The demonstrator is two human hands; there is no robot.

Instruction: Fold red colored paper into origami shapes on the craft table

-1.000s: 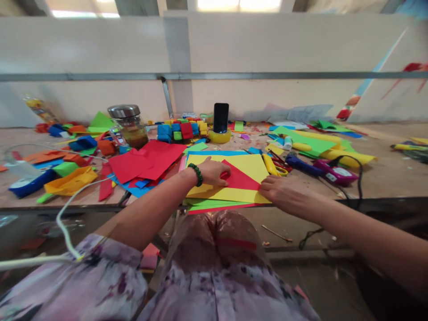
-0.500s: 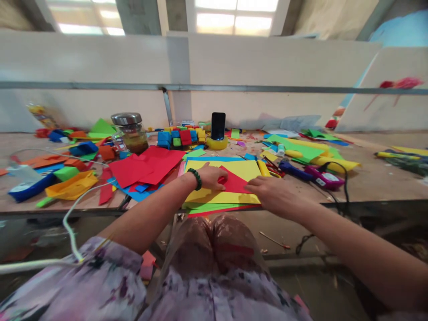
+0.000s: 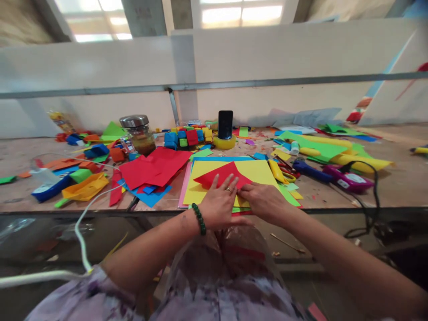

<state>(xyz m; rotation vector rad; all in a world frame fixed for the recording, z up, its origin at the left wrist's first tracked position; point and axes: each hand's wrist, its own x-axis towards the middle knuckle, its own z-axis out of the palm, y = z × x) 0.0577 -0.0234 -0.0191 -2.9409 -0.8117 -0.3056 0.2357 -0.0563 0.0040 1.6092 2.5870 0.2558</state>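
I am seeing the left hand [image 3: 219, 206] lying with its fingers stretched flat over the lower part of a red paper [image 3: 222, 173], the thumb standing well apart from them. The right hand [image 3: 269, 201] is resting its fingertips at the paper's lower right, just beside the left fingers; its fingers are lying close together, but I cannot tell whether they are pinching the edge. Both hands are hiding the paper's near edge from me, while its peak is pointing away beyond the left fingertips. Under the fingers, a yellow sheet [image 3: 262, 171] is carrying the red paper on top of other colored sheets.

Just beyond the right fingers, a yellow-handled tool [image 3: 276, 171] is lying at the stack's right edge. Farther right, a blue handle [image 3: 310, 171] and a purple device [image 3: 351, 179] with a black cord [image 3: 377, 194] are crowding that side. Left of the left fingers, red sheets [image 3: 160, 162] are overlapping a blue sheet [image 3: 154, 197]. Straight beyond the fingertips, a dark phone [image 3: 225, 124] is standing upright on a yellow ring [image 3: 224, 142], with colored cubes [image 3: 192, 137] and a lidded jar [image 3: 142, 138] standing to its left. A white cable [image 3: 82, 243] is trailing outside the left forearm.
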